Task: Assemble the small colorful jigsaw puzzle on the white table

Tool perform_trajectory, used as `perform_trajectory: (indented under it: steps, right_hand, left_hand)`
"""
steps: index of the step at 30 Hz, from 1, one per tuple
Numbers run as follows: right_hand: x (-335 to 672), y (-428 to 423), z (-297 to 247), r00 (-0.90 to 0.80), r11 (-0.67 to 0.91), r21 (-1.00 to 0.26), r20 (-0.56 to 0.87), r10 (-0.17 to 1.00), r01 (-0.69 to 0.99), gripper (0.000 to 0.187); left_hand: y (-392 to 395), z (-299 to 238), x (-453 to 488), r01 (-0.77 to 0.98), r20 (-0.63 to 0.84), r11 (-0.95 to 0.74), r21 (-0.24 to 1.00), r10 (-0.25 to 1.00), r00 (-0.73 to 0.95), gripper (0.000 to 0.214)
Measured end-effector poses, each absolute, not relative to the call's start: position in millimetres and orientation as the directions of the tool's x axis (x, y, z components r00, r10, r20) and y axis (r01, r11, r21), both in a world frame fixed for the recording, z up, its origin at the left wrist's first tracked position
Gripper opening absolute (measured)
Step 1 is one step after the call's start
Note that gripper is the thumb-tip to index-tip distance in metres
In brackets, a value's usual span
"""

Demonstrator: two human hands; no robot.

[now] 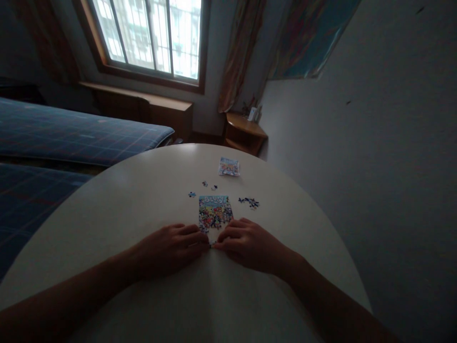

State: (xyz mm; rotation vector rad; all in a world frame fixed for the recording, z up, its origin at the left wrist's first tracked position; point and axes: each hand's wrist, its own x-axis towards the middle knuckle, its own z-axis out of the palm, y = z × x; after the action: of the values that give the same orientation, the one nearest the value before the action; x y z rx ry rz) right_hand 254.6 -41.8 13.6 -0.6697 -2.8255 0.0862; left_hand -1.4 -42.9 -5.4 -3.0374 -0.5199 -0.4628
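A partly assembled jigsaw puzzle (pixel 215 209), colourful with large lettering along its top, lies flat on the white round table (pixel 150 190). At its lower left edge is my left hand (pixel 180 245), fingers bent and pressed together near the tabletop. My right hand (pixel 246 240) rests by the lower right edge with thumb and fingertips pinched. Between the two sets of fingertips shows a small puzzle piece (pixel 213 244), partly hidden; the right fingertips are on it. Whether the left fingers grip the same piece or another is hidden.
Loose puzzle pieces (pixel 250 203) lie in a cluster right of the puzzle, and several more (pixel 204 183) above it. Farther back sits a small printed packet (pixel 229 166). Beyond the table stand a bed with a blue plaid mattress (pixel 82 133) and a wooden corner shelf (pixel 244 125).
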Motion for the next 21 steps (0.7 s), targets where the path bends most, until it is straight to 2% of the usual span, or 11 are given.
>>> perform_trajectory:
  steps: [9, 13, 15, 18, 21]
  right_hand:
    - [253, -44, 15, -0.873, 0.895, -0.071, 0.197, 0.446, 0.441, 0.014]
    - [261, -36, 17, -0.858, 0.887, -0.168, 0.232, 0.459, 0.429, 0.014]
    - [274, -25, 17, -0.78, 0.828, -0.244, 0.283, 0.558, 0.505, 0.014]
    - [300, -3, 14, -0.475, 0.594, -0.28, 0.391, 0.788, 0.755, 0.018]
    - [326, 17, 6, -0.303, 0.429, -0.287, 0.394, 0.868, 0.857, 0.026]
  left_hand:
    - [-44, -10, 5, 0.328, 0.281, -0.945, 0.008, 0.317, 0.906, 0.019]
    - [-44, -11, 5, 0.322, 0.297, -0.945, 0.061, 0.325, 0.898, 0.018]
    - [-44, -9, 5, 0.32, 0.304, -0.945, 0.064, 0.324, 0.896, 0.021]
    - [-44, -8, 4, 0.302, 0.298, -0.952, 0.043, 0.301, 0.906, 0.024]
    - [-44, -8, 4, 0.305, 0.272, -0.952, 0.031, 0.302, 0.914, 0.024]
